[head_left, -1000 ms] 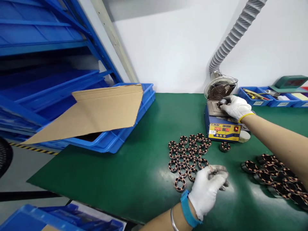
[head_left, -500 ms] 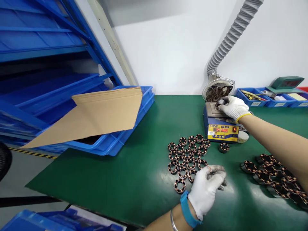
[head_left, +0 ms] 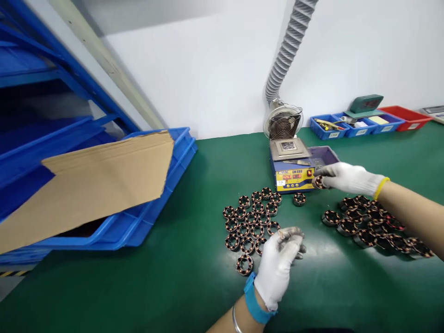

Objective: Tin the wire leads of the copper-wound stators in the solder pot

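My right hand [head_left: 347,178], in a white glove, grips a copper-wound ring [head_left: 319,182] between thumb and fingers, just right of the blue and yellow heating unit [head_left: 294,180]. My left hand [head_left: 279,263], also gloved, is curled over the green table beside the left group of rings [head_left: 250,218]; what its fingers hold, if anything, is hidden. One ring [head_left: 299,199] stands alone in front of the unit. Another group of rings [head_left: 367,222] lies below my right forearm.
A fan [head_left: 285,126] with a grey duct [head_left: 289,51] stands behind the unit. Small blue bins [head_left: 328,132] and a red bin [head_left: 407,118] line the wall. Cardboard [head_left: 104,178] lies on a large blue crate [head_left: 145,217] at the left. A purple tray [head_left: 324,156] sits beside the unit.
My right hand has drawn back from the unit's top plate towards the right, with a ring in its fingers. The view has turned right. My left hand keeps its curled pose.
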Motion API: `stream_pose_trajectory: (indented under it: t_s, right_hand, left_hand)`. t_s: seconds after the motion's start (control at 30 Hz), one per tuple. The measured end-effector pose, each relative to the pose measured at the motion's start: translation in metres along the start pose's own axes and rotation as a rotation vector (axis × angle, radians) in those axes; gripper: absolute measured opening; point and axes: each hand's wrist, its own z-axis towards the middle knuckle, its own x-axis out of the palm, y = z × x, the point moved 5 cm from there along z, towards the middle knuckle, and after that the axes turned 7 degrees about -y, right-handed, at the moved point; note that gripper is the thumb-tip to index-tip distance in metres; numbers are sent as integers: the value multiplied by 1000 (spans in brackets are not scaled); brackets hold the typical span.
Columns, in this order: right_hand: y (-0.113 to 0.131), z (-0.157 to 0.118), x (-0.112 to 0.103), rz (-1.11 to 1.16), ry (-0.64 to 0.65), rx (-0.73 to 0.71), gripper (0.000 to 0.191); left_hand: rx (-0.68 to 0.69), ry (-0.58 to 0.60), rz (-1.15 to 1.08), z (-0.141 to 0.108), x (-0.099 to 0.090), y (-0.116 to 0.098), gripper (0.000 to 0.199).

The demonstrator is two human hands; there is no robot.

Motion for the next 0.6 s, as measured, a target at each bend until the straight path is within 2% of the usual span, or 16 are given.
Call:
stream_pose_trajectory:
  t_s: [0.13,0.27,0.33,0.47,0.53,0.6]
  right_hand:
    - [-32,-21,32,-227,199,-65,46]
    - [-47,-27,44,-251,281,-99,41]
    - [-46,-31,37,-253,250,-84,44]
    - [-29,-51,16,-250,89,-26,56]
    - [-15,-65,17,-251,65,-76,57]
    - [-2,-78,25,-310,34,-188,58]
  left_hand:
    - [35,0,34,-1,-1,3,51]
    - [83,7,77,3,-3,7,48]
    - [88,4,101,4,-4,8,47]
    - [92,-7,134,5,-4,8,47]
    - [91,-13,137,5,-4,8,47]
    - [88,-20,135,5,-4,9,48]
